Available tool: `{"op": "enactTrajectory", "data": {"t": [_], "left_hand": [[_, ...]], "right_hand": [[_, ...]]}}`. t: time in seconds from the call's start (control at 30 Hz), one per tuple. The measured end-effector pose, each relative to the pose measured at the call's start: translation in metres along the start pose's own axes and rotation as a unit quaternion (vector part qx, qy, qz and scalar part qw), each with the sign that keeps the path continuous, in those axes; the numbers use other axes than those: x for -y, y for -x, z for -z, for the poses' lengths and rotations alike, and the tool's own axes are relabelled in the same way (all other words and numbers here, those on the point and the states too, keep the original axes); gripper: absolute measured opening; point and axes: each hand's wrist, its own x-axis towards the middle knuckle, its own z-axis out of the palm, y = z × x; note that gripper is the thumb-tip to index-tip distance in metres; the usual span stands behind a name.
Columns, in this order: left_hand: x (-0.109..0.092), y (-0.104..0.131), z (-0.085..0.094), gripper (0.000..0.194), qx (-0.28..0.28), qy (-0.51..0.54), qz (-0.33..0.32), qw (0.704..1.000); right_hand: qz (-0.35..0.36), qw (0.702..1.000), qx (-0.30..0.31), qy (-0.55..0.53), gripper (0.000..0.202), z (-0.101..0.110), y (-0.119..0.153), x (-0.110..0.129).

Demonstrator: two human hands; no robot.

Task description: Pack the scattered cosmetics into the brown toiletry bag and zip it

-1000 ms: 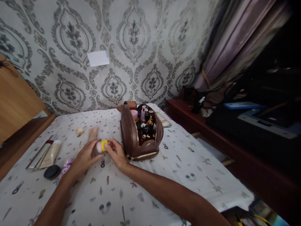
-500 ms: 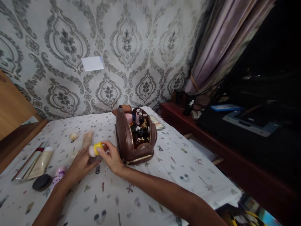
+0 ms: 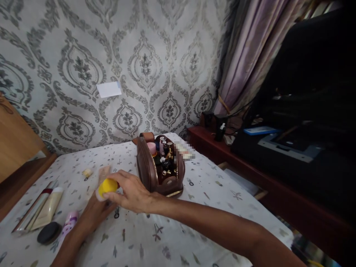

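Observation:
My right hand (image 3: 129,191) is closed on a small container with a yellow cap (image 3: 108,188) and a pale, whitish lower part, held tilted above the table. Close behind and below it is my left hand (image 3: 94,211); its fingers are mostly hidden, so whether it grips the container cannot be made out. A beige tube (image 3: 104,173) lies just beyond the hands. To their right stands an unzipped brown cosmetic bag (image 3: 144,167), packed with several small bottles and a pink-lidded jar (image 3: 151,148).
At left lie a cream tube (image 3: 49,207), slim items in a clear sleeve (image 3: 32,207), a round black compact (image 3: 49,233) and a pink-purple bottle (image 3: 69,222). A small yellowish item (image 3: 87,172) lies farther back. A dark red cabinet (image 3: 205,142) borders the table's right side.
The yellow-capped container has come nearer to me and tilted, with its cap turned more toward the camera. My right hand has moved left with it. The view has tipped slightly upward.

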Motion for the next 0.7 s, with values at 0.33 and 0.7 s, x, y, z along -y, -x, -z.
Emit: {"op": "enactTrajectory", "data": {"t": [0.33, 0.7], "left_hand": [[0.011, 0.005, -0.009, 0.038, -0.014, -0.037, 0.009, 0.999], [0.008, 0.004, -0.004, 0.040, 0.001, -0.019, -0.003, 1.000]], "right_hand": [[0.037, 0.993, 0.066, 0.094, 0.036, 0.044, -0.020, 0.014], [-0.040, 0.997, 0.060, 0.034, 0.031, 0.091, -0.055, 0.009]]}}
